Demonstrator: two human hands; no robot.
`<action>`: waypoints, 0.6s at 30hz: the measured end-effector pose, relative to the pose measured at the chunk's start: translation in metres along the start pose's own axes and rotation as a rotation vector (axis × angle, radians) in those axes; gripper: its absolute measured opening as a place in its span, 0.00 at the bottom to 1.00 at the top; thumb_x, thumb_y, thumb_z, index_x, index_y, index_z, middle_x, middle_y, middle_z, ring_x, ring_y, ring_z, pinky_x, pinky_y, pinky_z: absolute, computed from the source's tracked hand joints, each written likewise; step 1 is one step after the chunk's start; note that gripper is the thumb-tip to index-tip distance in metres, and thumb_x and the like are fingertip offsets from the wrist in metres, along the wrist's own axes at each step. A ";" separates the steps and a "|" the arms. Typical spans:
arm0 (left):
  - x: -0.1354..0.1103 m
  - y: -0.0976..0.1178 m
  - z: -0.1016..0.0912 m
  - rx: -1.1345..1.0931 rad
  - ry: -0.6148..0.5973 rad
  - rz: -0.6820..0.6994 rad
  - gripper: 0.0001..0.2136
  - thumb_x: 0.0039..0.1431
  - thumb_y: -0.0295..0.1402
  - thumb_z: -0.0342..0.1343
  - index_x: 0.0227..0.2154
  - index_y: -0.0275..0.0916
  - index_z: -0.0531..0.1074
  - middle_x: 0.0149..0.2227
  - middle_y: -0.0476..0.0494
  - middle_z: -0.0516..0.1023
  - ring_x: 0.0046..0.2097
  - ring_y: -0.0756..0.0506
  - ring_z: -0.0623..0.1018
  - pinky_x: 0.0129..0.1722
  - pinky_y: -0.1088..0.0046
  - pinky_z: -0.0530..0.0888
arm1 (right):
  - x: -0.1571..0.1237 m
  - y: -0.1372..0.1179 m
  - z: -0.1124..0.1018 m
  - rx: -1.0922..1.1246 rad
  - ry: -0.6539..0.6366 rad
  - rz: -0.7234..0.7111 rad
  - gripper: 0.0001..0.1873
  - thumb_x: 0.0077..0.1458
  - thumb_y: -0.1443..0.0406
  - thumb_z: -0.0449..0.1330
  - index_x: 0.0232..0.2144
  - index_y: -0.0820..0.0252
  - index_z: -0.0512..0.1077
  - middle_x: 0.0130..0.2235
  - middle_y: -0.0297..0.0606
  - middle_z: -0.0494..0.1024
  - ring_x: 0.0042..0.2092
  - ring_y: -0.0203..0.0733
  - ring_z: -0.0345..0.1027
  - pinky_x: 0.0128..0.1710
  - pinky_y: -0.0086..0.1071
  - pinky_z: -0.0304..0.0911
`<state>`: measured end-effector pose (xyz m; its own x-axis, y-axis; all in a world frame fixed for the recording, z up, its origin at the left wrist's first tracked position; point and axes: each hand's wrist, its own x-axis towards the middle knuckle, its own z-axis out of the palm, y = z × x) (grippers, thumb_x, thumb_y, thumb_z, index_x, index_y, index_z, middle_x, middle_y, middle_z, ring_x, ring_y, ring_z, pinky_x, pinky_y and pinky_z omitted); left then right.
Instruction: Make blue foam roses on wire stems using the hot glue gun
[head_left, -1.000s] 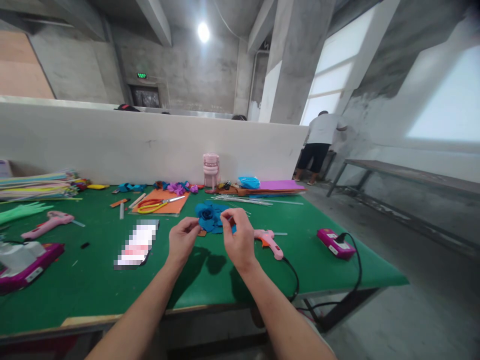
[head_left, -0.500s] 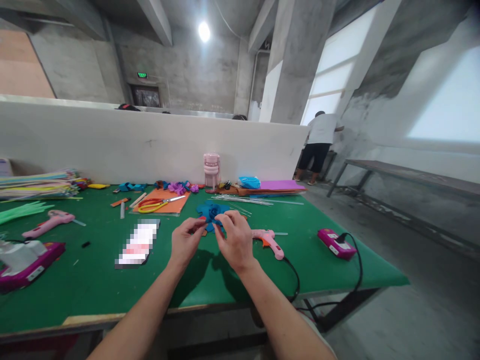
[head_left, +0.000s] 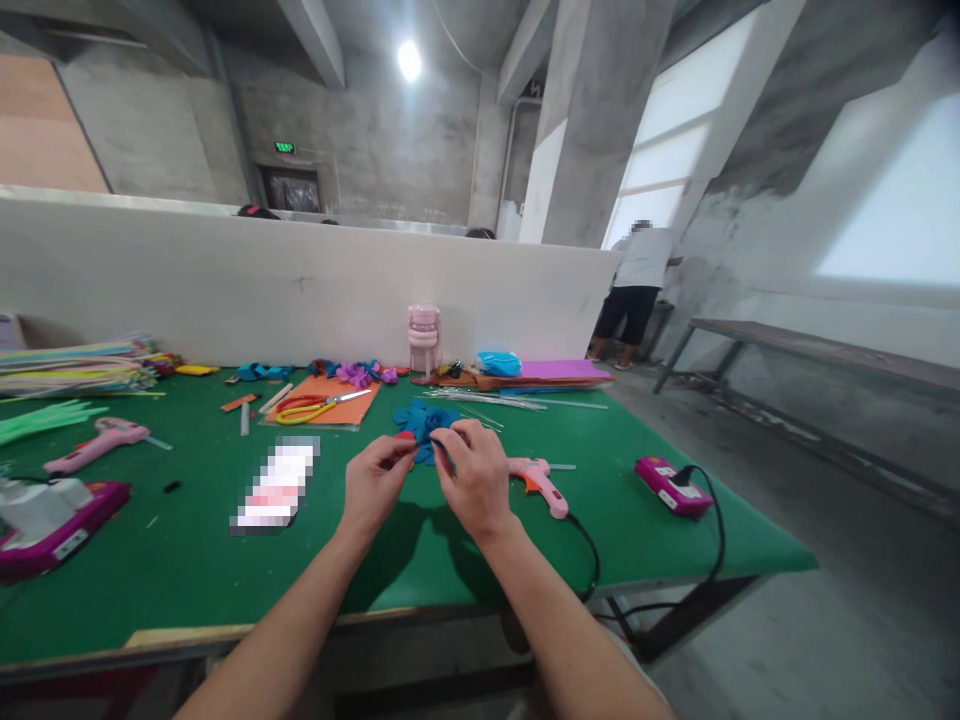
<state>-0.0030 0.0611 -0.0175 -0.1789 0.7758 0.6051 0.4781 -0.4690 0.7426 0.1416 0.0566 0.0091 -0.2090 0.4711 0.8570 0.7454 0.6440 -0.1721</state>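
Observation:
A blue fabric flower [head_left: 421, 421] is held just above the green table [head_left: 187, 570], near its middle. My left hand [head_left: 375, 487] pinches the flower's near left side, where a small red piece shows at the fingertips. My right hand [head_left: 475, 480] is closed on the flower's near right side, its fingers curled over the petals. Both hands hide the flower's lower half.
A pink glue gun [head_left: 534, 480] lies right of my hands, its black cord running off the front edge. Red-handled scissors [head_left: 311, 406] rest on an orange sheet. A second pink glue gun [head_left: 97, 444], magenta boxes [head_left: 671, 487], coloured strips and a pink bottle [head_left: 424, 340] stand around. A person stands far right.
My right hand has moved left and closed over the flower, so the two hands now meet. The flower, fully visible before, is half covered.

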 end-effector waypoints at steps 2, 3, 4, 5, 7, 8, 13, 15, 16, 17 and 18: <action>-0.001 0.000 0.001 0.007 -0.003 0.005 0.05 0.49 0.33 0.56 0.26 0.39 0.76 0.24 0.49 0.75 0.26 0.50 0.72 0.27 0.77 0.68 | 0.000 0.001 0.000 0.000 0.007 0.000 0.09 0.56 0.68 0.51 0.37 0.57 0.71 0.35 0.39 0.68 0.36 0.39 0.60 0.37 0.32 0.55; -0.001 0.000 0.001 0.010 -0.004 0.008 0.05 0.49 0.33 0.56 0.26 0.39 0.76 0.24 0.49 0.75 0.26 0.50 0.72 0.27 0.77 0.68 | 0.000 0.001 0.000 0.003 0.010 0.000 0.09 0.56 0.67 0.51 0.37 0.57 0.71 0.35 0.39 0.69 0.36 0.40 0.60 0.37 0.32 0.55; -0.001 0.000 0.001 0.012 -0.004 0.010 0.05 0.49 0.33 0.56 0.26 0.39 0.76 0.24 0.49 0.75 0.26 0.50 0.72 0.27 0.77 0.68 | 0.000 0.001 0.000 0.008 0.011 0.001 0.09 0.57 0.67 0.51 0.36 0.57 0.71 0.35 0.39 0.69 0.36 0.40 0.60 0.37 0.32 0.55; -0.001 0.000 0.001 0.015 -0.004 0.012 0.05 0.49 0.33 0.56 0.26 0.39 0.76 0.25 0.49 0.76 0.26 0.50 0.72 0.27 0.77 0.68 | 0.000 0.001 0.000 0.012 0.012 0.002 0.09 0.57 0.67 0.51 0.36 0.58 0.70 0.35 0.39 0.69 0.36 0.40 0.60 0.37 0.32 0.55; -0.001 -0.001 0.002 0.019 -0.001 0.015 0.06 0.49 0.33 0.56 0.26 0.39 0.76 0.25 0.49 0.76 0.26 0.50 0.72 0.28 0.77 0.68 | 0.001 0.001 0.000 0.017 0.013 0.005 0.08 0.57 0.66 0.51 0.35 0.58 0.70 0.34 0.39 0.70 0.37 0.40 0.60 0.38 0.33 0.55; -0.001 -0.001 0.002 0.021 0.001 0.016 0.06 0.49 0.34 0.56 0.26 0.39 0.76 0.25 0.48 0.76 0.26 0.50 0.72 0.28 0.77 0.68 | 0.001 0.001 0.000 0.017 0.014 0.008 0.08 0.57 0.66 0.51 0.34 0.59 0.70 0.34 0.39 0.70 0.37 0.40 0.60 0.38 0.33 0.55; -0.002 -0.001 0.003 0.030 0.001 0.017 0.05 0.49 0.33 0.56 0.26 0.39 0.75 0.25 0.49 0.75 0.26 0.50 0.71 0.27 0.77 0.68 | 0.001 0.000 0.000 -0.005 0.043 0.022 0.06 0.56 0.67 0.52 0.30 0.59 0.68 0.33 0.38 0.70 0.35 0.40 0.60 0.36 0.32 0.54; -0.002 -0.001 0.003 0.032 -0.002 0.018 0.05 0.49 0.32 0.56 0.26 0.38 0.75 0.25 0.49 0.75 0.26 0.51 0.71 0.27 0.77 0.68 | 0.002 -0.001 0.001 -0.013 0.054 0.029 0.05 0.55 0.67 0.53 0.30 0.59 0.68 0.32 0.38 0.70 0.35 0.40 0.60 0.36 0.32 0.54; -0.002 -0.001 0.003 0.032 -0.004 0.019 0.05 0.49 0.32 0.56 0.26 0.38 0.75 0.25 0.49 0.75 0.26 0.51 0.71 0.27 0.77 0.68 | 0.001 -0.001 0.001 -0.015 0.056 0.031 0.05 0.55 0.67 0.53 0.29 0.59 0.68 0.32 0.38 0.70 0.35 0.40 0.60 0.36 0.32 0.54; -0.002 -0.001 0.003 0.032 -0.006 0.019 0.05 0.49 0.32 0.56 0.26 0.38 0.75 0.25 0.49 0.75 0.26 0.51 0.71 0.27 0.77 0.68 | 0.001 -0.001 0.001 -0.017 0.060 0.031 0.05 0.55 0.67 0.53 0.29 0.59 0.68 0.32 0.38 0.70 0.35 0.40 0.60 0.36 0.32 0.54; -0.002 -0.002 0.003 0.031 -0.007 0.019 0.05 0.49 0.32 0.56 0.26 0.38 0.75 0.25 0.49 0.75 0.26 0.51 0.71 0.27 0.77 0.68 | 0.001 -0.001 0.001 -0.018 0.063 0.030 0.05 0.55 0.67 0.53 0.29 0.59 0.68 0.32 0.37 0.70 0.35 0.40 0.60 0.36 0.32 0.54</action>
<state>-0.0012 0.0612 -0.0208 -0.1635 0.7699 0.6169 0.5080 -0.4704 0.7216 0.1399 0.0569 0.0097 -0.1465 0.4510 0.8804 0.7622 0.6188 -0.1902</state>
